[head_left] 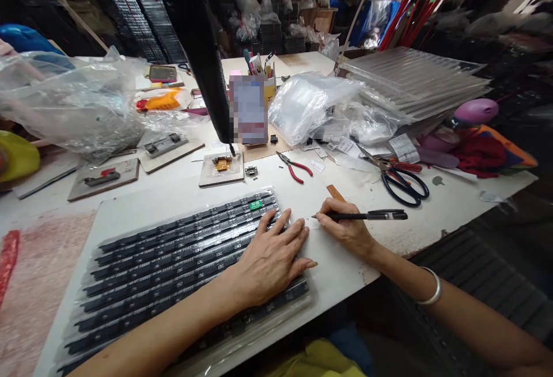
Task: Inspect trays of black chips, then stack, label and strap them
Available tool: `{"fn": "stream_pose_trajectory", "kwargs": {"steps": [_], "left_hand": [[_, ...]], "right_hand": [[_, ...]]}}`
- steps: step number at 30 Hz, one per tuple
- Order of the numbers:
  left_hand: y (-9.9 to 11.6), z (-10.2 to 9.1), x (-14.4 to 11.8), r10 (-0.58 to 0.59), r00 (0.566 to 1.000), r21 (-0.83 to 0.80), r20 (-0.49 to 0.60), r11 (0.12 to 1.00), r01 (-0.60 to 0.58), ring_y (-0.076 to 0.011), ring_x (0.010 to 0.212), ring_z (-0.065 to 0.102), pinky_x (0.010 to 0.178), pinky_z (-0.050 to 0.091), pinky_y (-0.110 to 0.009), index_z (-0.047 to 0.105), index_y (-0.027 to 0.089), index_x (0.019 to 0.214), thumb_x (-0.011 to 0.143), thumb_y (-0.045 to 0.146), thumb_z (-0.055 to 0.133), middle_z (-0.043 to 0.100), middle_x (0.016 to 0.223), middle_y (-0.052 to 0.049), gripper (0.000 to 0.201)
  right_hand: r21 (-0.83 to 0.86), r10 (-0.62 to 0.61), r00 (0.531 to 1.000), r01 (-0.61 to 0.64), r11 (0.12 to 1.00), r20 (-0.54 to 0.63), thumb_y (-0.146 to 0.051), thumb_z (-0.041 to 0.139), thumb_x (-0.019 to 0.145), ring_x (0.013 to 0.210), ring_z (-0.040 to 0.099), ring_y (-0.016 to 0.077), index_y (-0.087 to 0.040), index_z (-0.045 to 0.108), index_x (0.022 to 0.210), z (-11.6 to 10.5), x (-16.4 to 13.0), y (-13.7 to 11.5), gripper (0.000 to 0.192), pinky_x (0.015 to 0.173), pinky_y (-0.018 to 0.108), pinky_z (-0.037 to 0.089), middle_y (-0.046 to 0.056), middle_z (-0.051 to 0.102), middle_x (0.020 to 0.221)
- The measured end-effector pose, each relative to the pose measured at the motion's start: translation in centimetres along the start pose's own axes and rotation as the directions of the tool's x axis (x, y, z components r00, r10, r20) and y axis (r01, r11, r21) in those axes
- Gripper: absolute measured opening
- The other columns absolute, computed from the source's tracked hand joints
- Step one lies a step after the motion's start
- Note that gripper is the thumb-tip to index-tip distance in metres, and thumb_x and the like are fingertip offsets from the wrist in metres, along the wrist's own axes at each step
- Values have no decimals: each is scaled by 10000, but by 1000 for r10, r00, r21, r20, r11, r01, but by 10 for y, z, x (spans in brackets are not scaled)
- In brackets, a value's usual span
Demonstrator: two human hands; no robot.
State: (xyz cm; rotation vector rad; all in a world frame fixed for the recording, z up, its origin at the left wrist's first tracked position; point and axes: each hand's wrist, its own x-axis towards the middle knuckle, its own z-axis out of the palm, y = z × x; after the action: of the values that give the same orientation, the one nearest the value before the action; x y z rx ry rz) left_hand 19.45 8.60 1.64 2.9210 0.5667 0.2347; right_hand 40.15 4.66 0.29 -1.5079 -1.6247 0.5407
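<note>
My left hand (272, 253) lies flat with fingers spread over the right end of a clear plastic tray (173, 262) filled with rows of small black parts. A green sticker (256, 205) marks the tray's far right corner. In my right hand (348, 230) is a black pen (367, 215), its tip touching down just right of my left fingertips. Small marks show near the tip, on what seems to be a slip of white paper (314, 223). A brown strip (335, 193) lies just beyond my right hand.
Red-handled pliers (298, 170) and black-handled scissors (404, 184) lie beyond my hands. A dark machine arm (203, 54) reaches down over a small board (222, 170). Plastic bags (311, 106) and stacked clear trays (410, 80) fill the back right; another bag (69, 106) sits left.
</note>
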Motion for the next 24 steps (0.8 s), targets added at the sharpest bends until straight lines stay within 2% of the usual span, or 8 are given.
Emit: {"fn": "stream_pose_trajectory", "kwargs": {"steps": [3,11,15,24], "left_hand": [[0,0,0,-1,1000,0,3,1000,1,-311,1318,368,1074,195,-506,488,192,1308,958,517,297,516,1373,-47,515],[-1,1,1,5,1000,12,-15,1000,-5,-296,1319,372,1080,192,-486,487,204,1308,954,521,311,530,1358,-42,507],[-1,2,1,8,1000,26,-23,1000,-7,-289,1317,380,1082,195,-482,487,207,1307,951,521,321,537,1348,-56,503],[-1,3,0,3,1000,-10,-16,1000,-3,-306,1324,360,1085,173,-490,476,191,1318,954,529,293,520,1371,-41,529]], "right_hand": [[10,19,999,-18,1000,-37,-194,516,793,545,409,116,-205,458,615,0,0,1,188,532,266,326,-34,442,563],[-17,-46,999,46,999,21,-182,502,816,507,354,97,-207,406,610,3,-1,-3,229,506,257,288,-55,397,542],[-70,-74,997,75,995,14,-186,500,818,492,335,89,-204,407,611,3,0,-3,228,523,265,286,-61,379,534],[-67,-74,997,76,995,29,-193,503,818,503,339,92,-204,416,609,3,-1,-1,226,535,267,295,-59,386,537]]}}
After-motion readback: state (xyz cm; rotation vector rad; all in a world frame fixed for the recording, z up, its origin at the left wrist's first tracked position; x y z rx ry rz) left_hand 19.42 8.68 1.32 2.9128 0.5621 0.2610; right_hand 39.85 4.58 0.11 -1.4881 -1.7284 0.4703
